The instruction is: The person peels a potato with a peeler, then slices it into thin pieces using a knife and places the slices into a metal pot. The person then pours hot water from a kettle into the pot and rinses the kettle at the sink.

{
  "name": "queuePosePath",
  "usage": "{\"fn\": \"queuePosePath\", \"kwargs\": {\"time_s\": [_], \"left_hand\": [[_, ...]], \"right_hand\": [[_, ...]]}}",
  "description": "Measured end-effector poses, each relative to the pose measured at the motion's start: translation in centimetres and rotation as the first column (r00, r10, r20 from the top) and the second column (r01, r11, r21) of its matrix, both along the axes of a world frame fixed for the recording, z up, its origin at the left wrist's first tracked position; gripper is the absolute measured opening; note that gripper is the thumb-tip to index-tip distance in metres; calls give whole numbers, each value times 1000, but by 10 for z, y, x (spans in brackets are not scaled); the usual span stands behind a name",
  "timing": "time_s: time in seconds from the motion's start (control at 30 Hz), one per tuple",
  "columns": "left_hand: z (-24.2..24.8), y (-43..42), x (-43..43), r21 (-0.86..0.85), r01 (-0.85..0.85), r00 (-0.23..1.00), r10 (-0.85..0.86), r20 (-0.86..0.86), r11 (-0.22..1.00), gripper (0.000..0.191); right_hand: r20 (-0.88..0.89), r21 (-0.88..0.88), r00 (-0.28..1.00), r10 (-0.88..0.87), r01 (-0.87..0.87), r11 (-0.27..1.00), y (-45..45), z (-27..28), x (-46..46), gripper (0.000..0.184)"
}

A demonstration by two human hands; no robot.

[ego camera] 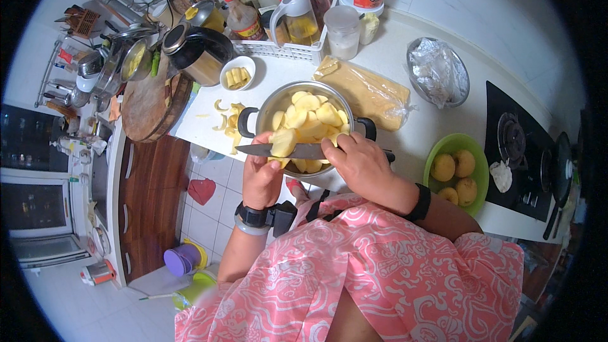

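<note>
My left hand [262,175] grips a peeled pale-yellow piece [284,141], potato or fruit; I cannot tell which. Across it lies the steel blade of a kitchen knife [308,151], with yellow flesh showing on both sides of the blade. My right hand [363,164] is closed on the knife, its fingers over the blade's heel. Both hands are above the near rim of a steel pot [271,95] with black side handles. Pale-yellow slices [311,116] are heaped in the pot. Yellow peelings [232,121] lie on the counter left of it.
A green bowl [482,185] with several round yellow-brown pieces of produce stands right, near a black gas hob [517,171]. Behind the pot lie a plastic-wrapped tan slab [368,92] and a bottle basket [285,51]. A round wooden chopping board [149,104] is at left.
</note>
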State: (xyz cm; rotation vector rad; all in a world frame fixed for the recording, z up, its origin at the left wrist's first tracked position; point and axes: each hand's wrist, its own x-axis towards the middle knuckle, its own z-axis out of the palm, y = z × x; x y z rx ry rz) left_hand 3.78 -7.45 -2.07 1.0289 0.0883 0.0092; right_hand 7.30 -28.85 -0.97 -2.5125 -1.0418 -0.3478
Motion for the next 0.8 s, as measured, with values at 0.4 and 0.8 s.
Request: {"fn": "queuePosePath", "kwargs": {"time_s": [0.4, 0.8], "left_hand": [[1, -3, 0, -106, 4, 1000, -6, -12, 994, 59], [-8, 3, 0, -157, 122, 991, -129, -36, 980, 66]], "right_hand": [[19, -2, 999, -28, 28, 1000, 3, 1, 0, 29], [-12, 34, 1000, -21, 21, 999, 6, -5, 5, 25]]}}
